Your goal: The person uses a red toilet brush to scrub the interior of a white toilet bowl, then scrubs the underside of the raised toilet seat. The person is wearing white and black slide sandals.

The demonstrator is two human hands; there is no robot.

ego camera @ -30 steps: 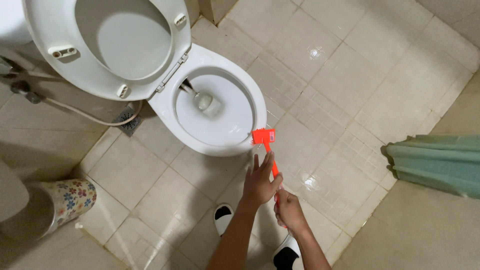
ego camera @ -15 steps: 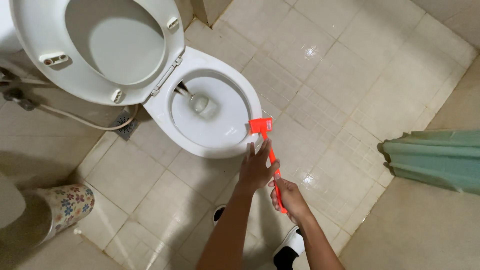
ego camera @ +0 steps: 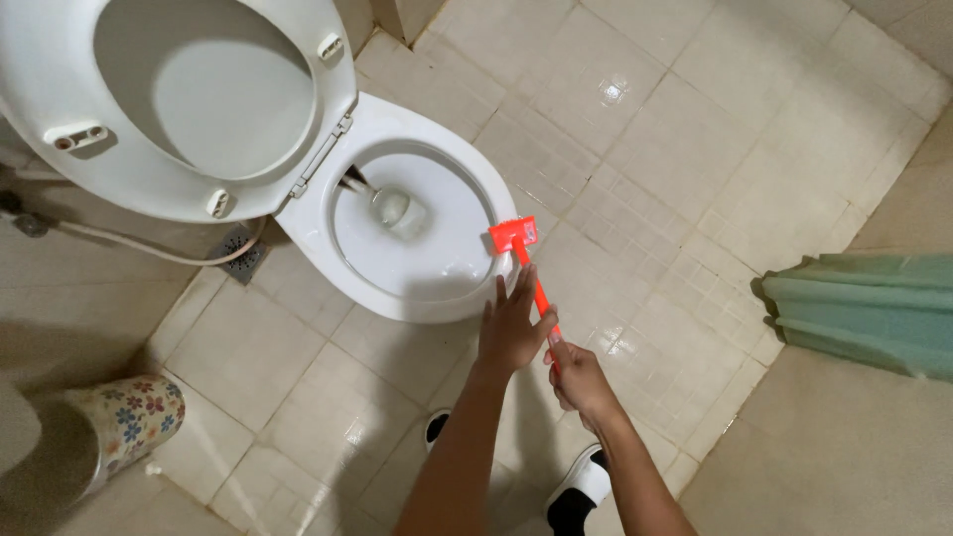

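The right hand (ego camera: 579,382) has its fingers curled tight around the lower end of an orange brush handle (ego camera: 539,298). The left hand (ego camera: 512,328) lies just above it on the same handle, its fingers stretched out and spread, pressing against the shaft rather than wrapping it. The handle slants up from both hands to its flat orange head (ego camera: 512,237), which rests at the right rim of the toilet bowl (ego camera: 417,288). The bowl is white, with water at its bottom, and its seat and lid (ego camera: 189,99) stand raised behind it at the upper left. Below the arms, two feet in black and white slippers (ego camera: 581,488) stand on the pale tiled floor (ego camera: 675,149). A flowered bin (ego camera: 124,422) sits near the lower left edge of the floor, and a green cloth (ego camera: 864,308) lies at its right edge.
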